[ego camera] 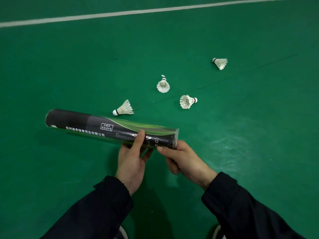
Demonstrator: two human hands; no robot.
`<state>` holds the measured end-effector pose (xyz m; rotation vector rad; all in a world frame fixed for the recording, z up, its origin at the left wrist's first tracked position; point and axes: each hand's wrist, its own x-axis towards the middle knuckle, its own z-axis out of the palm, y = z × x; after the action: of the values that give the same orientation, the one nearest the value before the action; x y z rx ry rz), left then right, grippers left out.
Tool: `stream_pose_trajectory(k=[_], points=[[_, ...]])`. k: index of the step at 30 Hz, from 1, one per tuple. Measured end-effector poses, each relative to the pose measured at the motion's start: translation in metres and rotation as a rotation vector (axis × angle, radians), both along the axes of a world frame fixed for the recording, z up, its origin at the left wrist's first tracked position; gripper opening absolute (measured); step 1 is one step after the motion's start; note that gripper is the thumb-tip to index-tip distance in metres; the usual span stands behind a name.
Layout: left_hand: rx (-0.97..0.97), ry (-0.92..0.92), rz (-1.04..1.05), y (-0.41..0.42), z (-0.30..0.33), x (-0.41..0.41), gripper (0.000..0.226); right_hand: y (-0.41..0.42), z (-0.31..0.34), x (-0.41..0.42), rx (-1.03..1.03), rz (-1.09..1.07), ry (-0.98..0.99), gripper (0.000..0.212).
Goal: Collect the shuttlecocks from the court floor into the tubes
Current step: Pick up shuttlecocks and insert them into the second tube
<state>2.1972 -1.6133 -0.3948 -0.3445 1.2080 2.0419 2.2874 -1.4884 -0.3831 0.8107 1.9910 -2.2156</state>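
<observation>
A long black and green shuttlecock tube lies level in the air, in front of me, above the floor. My left hand grips it from below near its right end, thumb over the top. My right hand pinches the tube's right end cap. Several white feather shuttlecocks lie on the green court floor beyond the tube: one just past it, one in the middle, one to its right and one farther off.
A white court line crosses the floor at the far side. A thin dark seam runs diagonally through the shuttlecocks. The toes of my shoes show at the bottom edge. Dark sleeves cover both arms.
</observation>
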Motion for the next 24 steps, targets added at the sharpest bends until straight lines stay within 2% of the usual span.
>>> stream_pose_trajectory(k=[4,7,10,13,15,18,20,21,24], points=[[-0.014,-0.025,-0.063,-0.015,-0.005,0.000,0.069,-0.005,0.025,-0.004,-0.220,0.042,-0.210,0.037],[0.004,-0.037,-0.120,-0.023,-0.011,0.000,0.069,-0.001,0.037,-0.004,-0.292,0.109,-0.306,0.029],[0.028,-0.058,-0.101,-0.021,-0.012,-0.011,0.067,0.001,0.034,-0.009,-0.281,0.121,-0.181,0.026],[-0.014,-0.027,-0.012,-0.016,-0.011,-0.030,0.064,0.019,0.020,-0.013,-0.291,0.009,-0.050,0.027],[-0.028,-0.014,0.012,-0.017,-0.014,-0.040,0.053,0.044,0.008,-0.019,-0.157,-0.133,-0.047,0.027],[-0.079,-0.015,0.004,-0.018,-0.020,-0.048,0.048,0.093,-0.023,-0.039,0.406,-0.266,-0.160,0.016],[-0.088,-0.017,-0.011,-0.015,-0.022,-0.047,0.056,0.126,-0.045,-0.058,0.751,-0.261,-0.250,0.030],[-0.100,-0.019,-0.013,-0.013,-0.023,-0.045,0.056,0.142,-0.053,-0.068,0.829,-0.270,-0.281,0.037],[-0.121,-0.025,0.021,-0.005,-0.022,-0.038,0.048,0.185,-0.074,-0.090,0.892,-0.270,-0.352,0.057]])
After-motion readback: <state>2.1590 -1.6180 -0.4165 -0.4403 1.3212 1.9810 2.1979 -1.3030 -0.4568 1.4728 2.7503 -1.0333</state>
